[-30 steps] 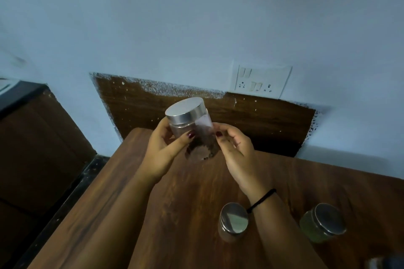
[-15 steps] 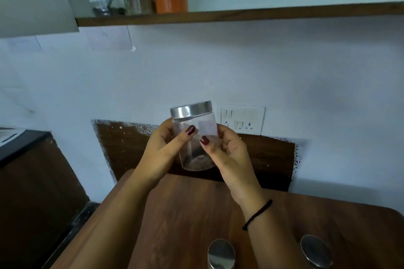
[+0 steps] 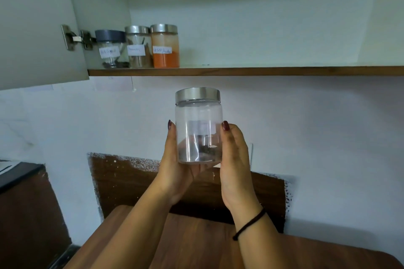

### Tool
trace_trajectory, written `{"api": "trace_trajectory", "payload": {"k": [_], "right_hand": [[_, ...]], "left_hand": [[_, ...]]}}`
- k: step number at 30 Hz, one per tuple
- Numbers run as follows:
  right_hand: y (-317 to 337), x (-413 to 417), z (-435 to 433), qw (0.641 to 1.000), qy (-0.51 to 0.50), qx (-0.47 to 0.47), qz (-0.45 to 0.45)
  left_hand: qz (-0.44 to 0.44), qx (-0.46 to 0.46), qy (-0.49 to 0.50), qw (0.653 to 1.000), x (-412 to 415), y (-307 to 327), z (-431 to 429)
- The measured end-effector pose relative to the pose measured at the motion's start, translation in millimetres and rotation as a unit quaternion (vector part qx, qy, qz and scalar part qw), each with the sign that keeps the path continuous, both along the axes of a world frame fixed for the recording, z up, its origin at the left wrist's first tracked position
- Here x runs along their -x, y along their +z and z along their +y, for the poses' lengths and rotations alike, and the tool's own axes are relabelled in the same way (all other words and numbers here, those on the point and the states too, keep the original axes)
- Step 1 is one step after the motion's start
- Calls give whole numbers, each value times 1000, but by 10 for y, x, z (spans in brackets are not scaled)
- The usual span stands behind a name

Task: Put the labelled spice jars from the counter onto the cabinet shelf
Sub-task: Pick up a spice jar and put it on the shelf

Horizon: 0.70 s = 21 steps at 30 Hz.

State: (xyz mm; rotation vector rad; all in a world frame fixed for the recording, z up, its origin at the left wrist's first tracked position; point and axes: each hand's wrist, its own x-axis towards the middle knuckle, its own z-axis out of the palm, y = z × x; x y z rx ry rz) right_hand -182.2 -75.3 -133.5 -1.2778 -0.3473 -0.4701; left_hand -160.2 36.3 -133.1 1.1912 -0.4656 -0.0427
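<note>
Head cam: clear spice jar point(image 3: 197, 129) with steel lid point(image 3: 197, 94) is in mid-air, upright, above the tabletop point(image 3: 196, 242) and just under the front edge of the cabinet shelf point(image 3: 262, 71). Not on the shelf yet.

Left hand point(image 3: 175, 172) cups the base and left wall. Right hand point(image 3: 235, 170) clamps the right wall. Fingers point(image 3: 229, 137) on both are wrapped round the jar with thumbs up the sides, so it's a two-hand grip, nothing else held. My guess is this keeps the jar level for the lift. Its label point(image 3: 200, 125) sits on the far side, only seen through the plastic.

Shelf already holds a dark-lidded jar point(image 3: 110, 49), a middle jar point(image 3: 137, 47) and an orange powder jar point(image 3: 165, 47), packed at the left end by the open cabinet door point(image 3: 37, 28), labels out. Free run to their right is the likely slot.

Versus 0.5 s back: jar is higher and squared up, thumbs have moved off the front to the sides, view has tipped up into the cabinet, and the tabletop jars have dropped out of frame.
</note>
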Motion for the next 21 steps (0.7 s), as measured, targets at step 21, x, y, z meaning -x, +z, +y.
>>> {"api": "trace_trajectory", "payload": {"k": [21], "right_hand": [[347, 238, -313, 953, -229, 180, -89]], "left_hand": [[-90, -94, 176, 976, 194, 395, -454]]}}
